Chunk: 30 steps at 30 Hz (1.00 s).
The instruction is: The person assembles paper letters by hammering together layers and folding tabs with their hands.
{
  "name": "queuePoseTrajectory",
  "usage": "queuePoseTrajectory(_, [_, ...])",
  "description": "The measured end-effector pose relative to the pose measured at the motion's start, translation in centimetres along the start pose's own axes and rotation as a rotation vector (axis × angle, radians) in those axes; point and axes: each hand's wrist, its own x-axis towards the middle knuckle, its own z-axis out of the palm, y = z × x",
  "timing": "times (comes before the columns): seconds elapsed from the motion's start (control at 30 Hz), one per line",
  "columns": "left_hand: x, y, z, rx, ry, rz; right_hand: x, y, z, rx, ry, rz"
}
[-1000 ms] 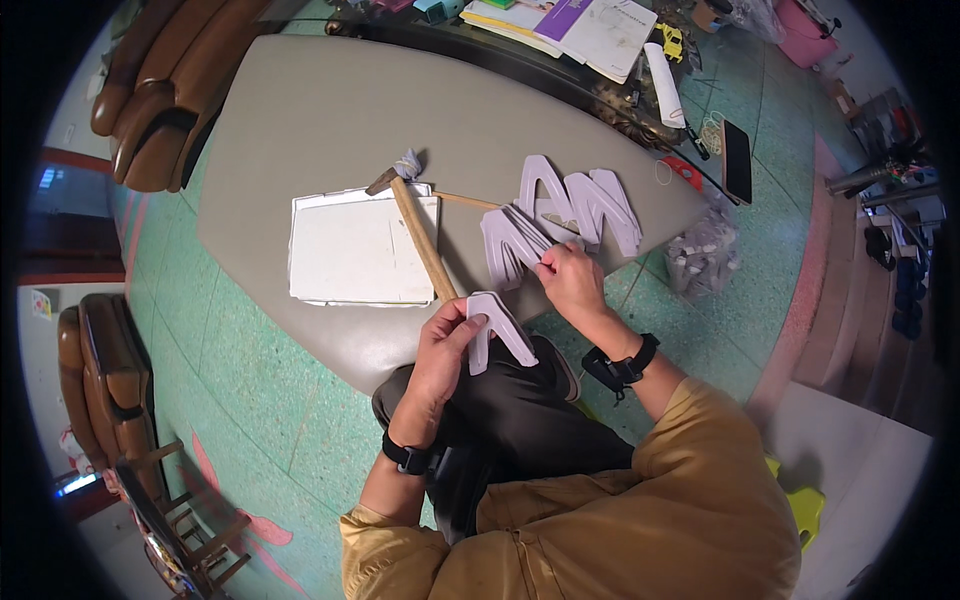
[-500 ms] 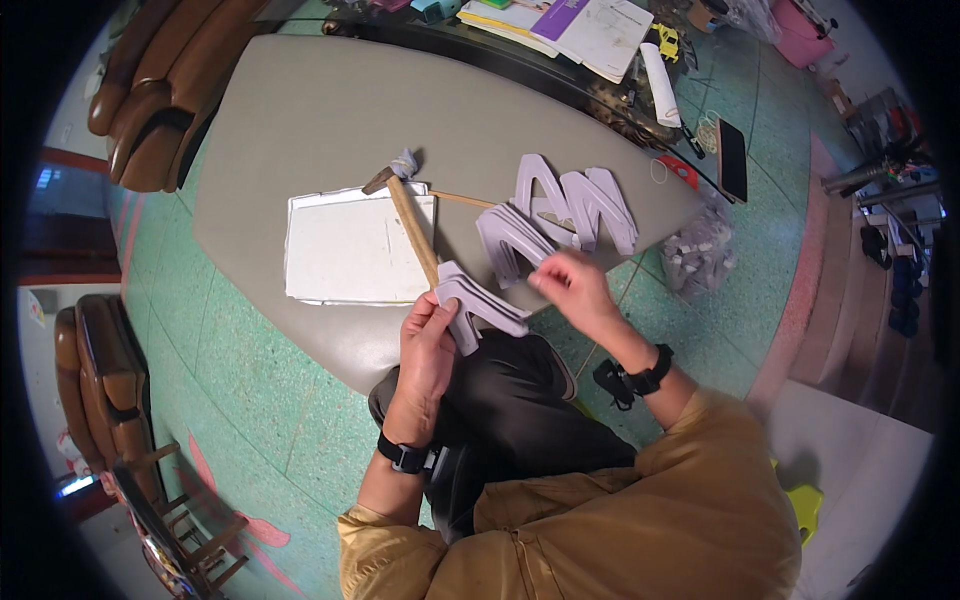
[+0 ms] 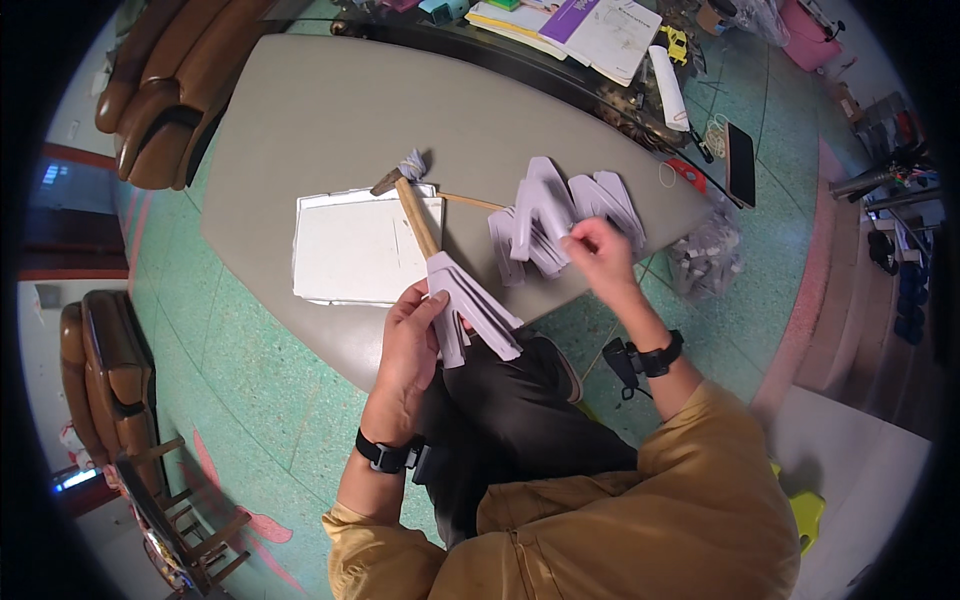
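Observation:
In my left hand [image 3: 408,325] is a small stack of pale lilac, V-shaped plastic pieces [image 3: 468,300], pinched near the bend with the arms fanned toward me. My right hand [image 3: 603,262] pinches the end of another V-shaped piece [image 3: 543,205], which lies over a group of like pieces [image 3: 508,262]. More of them [image 3: 612,205] rest just beyond my right fingers. A hammer [image 3: 418,222] with a wooden handle lies across a white board [image 3: 350,250], its handle end behind the held stack. Some grey wrapping [image 3: 412,165] sits at the hammer's head.
All this lies on a grey padded top [image 3: 330,110]. A thin wooden stick [image 3: 470,200] runs behind the pieces. To the right are a clear bag of lilac pieces [image 3: 705,255] and a phone [image 3: 740,165]. Books [image 3: 600,35] lie on a dark table beyond.
My right hand has moved right and away from me and now grips a V-shaped piece, which has shifted over its neighbours. The stack in my left hand has tilted and looks more spread.

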Motion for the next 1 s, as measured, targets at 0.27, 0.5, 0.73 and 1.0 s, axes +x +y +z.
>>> queuePoseTrajectory(0.27, [4.9,-0.6,3.3,0.067,0.019,-0.139,-0.1,-1.0,-4.9,0.452,0.175,0.089])
queuePoseTrajectory(0.5, [10.4,-5.9,4.0,0.419,0.105,0.222,-1.7,-1.7,-4.4,0.427,-0.018,0.135])
queuePoseTrajectory(0.73, [7.2,-0.6,2.5,0.229,-0.087,0.096,-2.1,-4.4,-1.9,0.326,-0.389,0.188])
queuePoseTrajectory(1.0, [2.1,3.0,-4.4,0.417,-0.116,0.131,-0.7,-7.7,3.6,0.143,-0.698,0.21])
